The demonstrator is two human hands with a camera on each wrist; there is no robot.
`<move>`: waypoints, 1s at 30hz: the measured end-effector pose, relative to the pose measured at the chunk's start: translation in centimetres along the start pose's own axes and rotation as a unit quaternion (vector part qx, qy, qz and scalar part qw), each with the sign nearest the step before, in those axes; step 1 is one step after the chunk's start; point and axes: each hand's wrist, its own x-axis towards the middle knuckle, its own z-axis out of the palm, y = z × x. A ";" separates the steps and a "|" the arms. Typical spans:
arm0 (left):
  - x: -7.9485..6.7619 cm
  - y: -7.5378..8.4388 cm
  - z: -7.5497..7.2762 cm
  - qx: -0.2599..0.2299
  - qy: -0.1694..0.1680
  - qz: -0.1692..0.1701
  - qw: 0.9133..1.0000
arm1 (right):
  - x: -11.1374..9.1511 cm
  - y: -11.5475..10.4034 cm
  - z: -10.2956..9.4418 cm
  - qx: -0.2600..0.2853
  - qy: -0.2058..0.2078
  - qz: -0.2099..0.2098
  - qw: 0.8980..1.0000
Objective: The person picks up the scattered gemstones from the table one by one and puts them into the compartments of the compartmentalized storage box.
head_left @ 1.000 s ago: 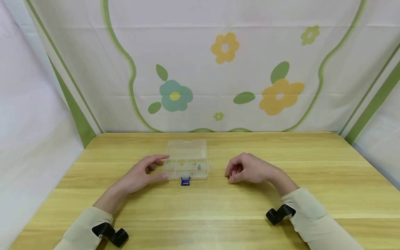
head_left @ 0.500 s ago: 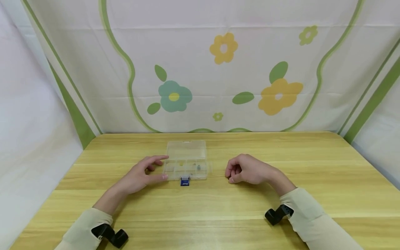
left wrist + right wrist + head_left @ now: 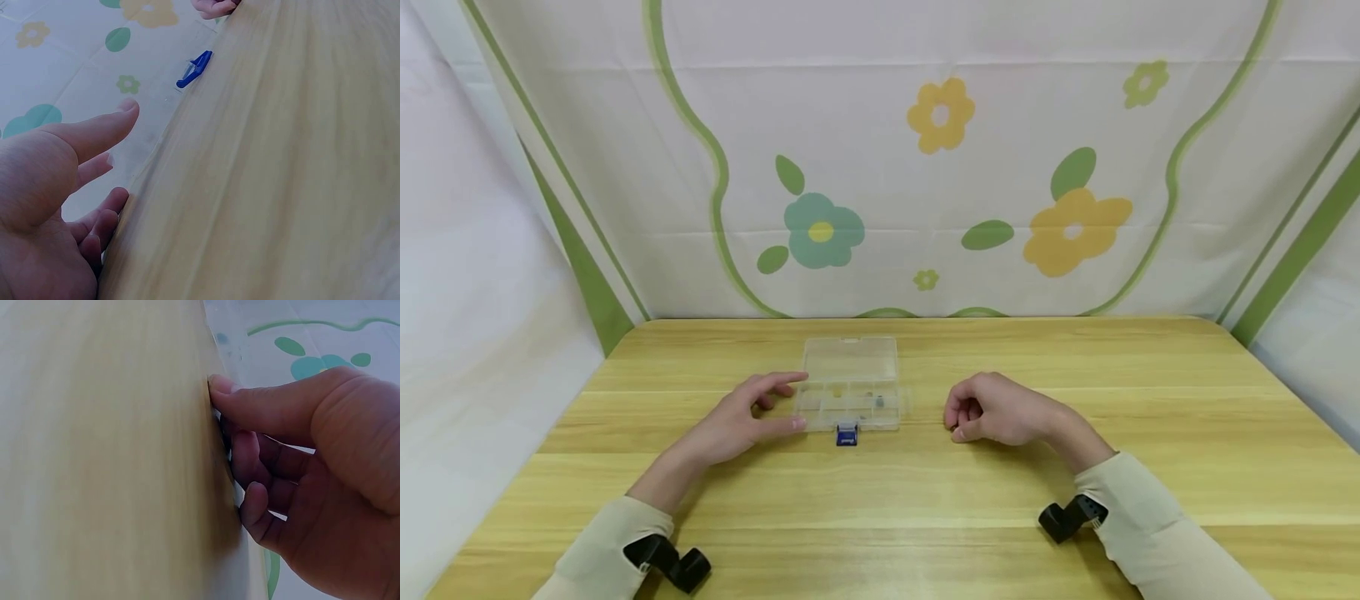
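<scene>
A clear plastic compartment box (image 3: 850, 360) lies with its lid folded back in the head view. Several tiny pieces are in its compartments, among them a grey one (image 3: 880, 402) and a yellowish one (image 3: 837, 394). A blue latch (image 3: 847, 435) sticks out at its front edge, also seen as a blue clip (image 3: 195, 70) in the left wrist view. My left hand (image 3: 741, 421) is at the box's left side, thumb and index finger extended to its edge. My right hand (image 3: 1000, 408), right of the box, has curled fingers at the tabletop, pinching a tiny dark piece mostly hidden by the fingertips.
The wooden table (image 3: 880, 517) extends around both hands. A floral white curtain (image 3: 880, 167) hangs behind its far edge. Black wrist cameras (image 3: 667, 562) are strapped over both sleeves.
The dark piece at my right fingertips, plainer one second ago, is now nearly hidden as the fingers close in slightly. My left hand and the box stay in place.
</scene>
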 end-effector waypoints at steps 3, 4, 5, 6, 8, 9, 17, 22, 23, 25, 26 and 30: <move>0.0 0.1 0.0 -0.001 -0.003 0.003 1.000 | -0.1 -0.1 0.1 -0.007 -0.002 -0.004 1.000; 0.0 0.1 -0.1 -0.001 -0.002 0.002 1.000 | -0.1 -0.1 0.2 -0.009 -0.002 -0.006 1.000; 0.0 0.1 -0.1 0.000 -0.003 0.003 1.000 | -0.1 -0.1 0.2 -0.010 -0.003 -0.008 1.000; 0.0 0.1 -0.1 0.000 -0.003 0.003 1.000 | -0.1 -0.2 0.3 -0.012 -0.004 -0.009 1.000; -0.1 0.0 -0.1 0.000 -0.004 0.002 1.000 | -0.1 -0.2 0.3 -0.016 -0.005 -0.013 1.000; -0.1 0.0 -0.1 0.001 -0.003 0.001 1.000 | -0.1 -0.2 0.3 -0.018 -0.004 -0.013 1.000; 0.0 -0.3 -0.2 0.005 0.001 -0.001 1.000 | 0.0 0.0 0.1 -0.020 0.020 -0.027 0.999; 0.0 -0.3 -0.3 0.006 -0.001 -0.003 1.000 | 0.2 0.0 0.2 -0.011 0.044 -0.033 0.998; 0.0 -0.3 -0.3 0.006 -0.001 -0.004 1.000 | 0.2 0.0 0.2 -0.009 0.050 -0.031 0.998; -0.1 -0.3 -0.2 0.005 -0.002 -0.006 1.000 | 0.3 0.1 0.2 -0.005 0.058 -0.034 0.998; -0.1 -0.3 -0.2 0.004 -0.003 -0.006 1.000 | 0.3 0.1 0.2 -0.004 0.063 -0.036 0.997; 0.0 -0.3 -0.2 0.000 -0.004 -0.004 1.000 | 0.3 0.0 0.2 -0.002 0.079 -0.039 0.996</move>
